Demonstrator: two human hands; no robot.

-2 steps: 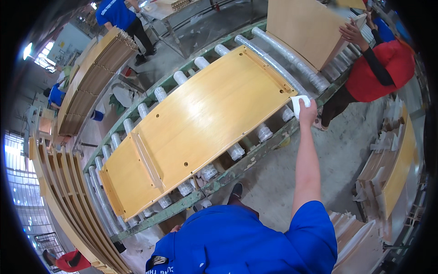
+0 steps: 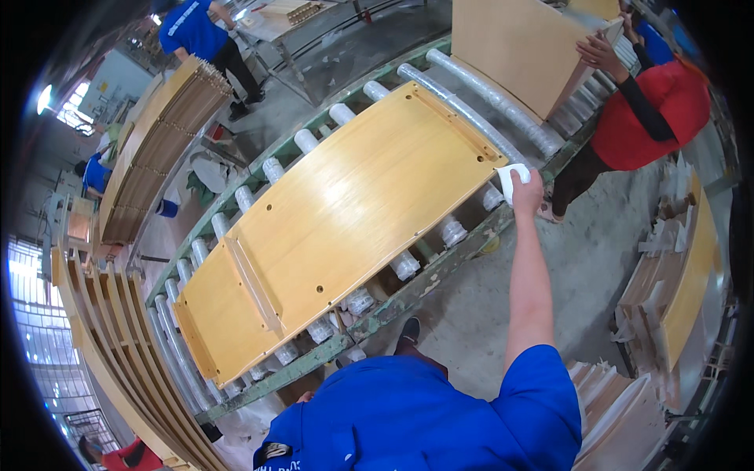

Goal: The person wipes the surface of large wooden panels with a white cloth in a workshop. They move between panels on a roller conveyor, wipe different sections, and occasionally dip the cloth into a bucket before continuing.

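My right hand [image 2: 527, 193] is closed round a folded white cloth [image 2: 512, 179], with the arm stretched far forward. The cloth touches the right-hand near corner of a yellow-varnished wooden panel [image 2: 361, 188]. This panel lies flat on the rollers, with several dark round holes, a raised strip across its left part and battens at both ends. Only a sliver of my left hand [image 2: 305, 396] shows beside my blue shirt, low and away from the panel; its fingers are hidden.
Plastic-wrapped rollers [image 2: 452, 231] sit in a green conveyor frame [image 2: 424, 276]. Across it, a co-worker in red [image 2: 652, 118] has hands at a pale wooden box [image 2: 518, 55]. Panels are stacked at the left [image 2: 118, 353] and right [image 2: 679, 290]. Another person in blue [image 2: 188, 30] stands behind.
The view has shifted slightly. My right hand stays at the panel's corner with the white cloth.
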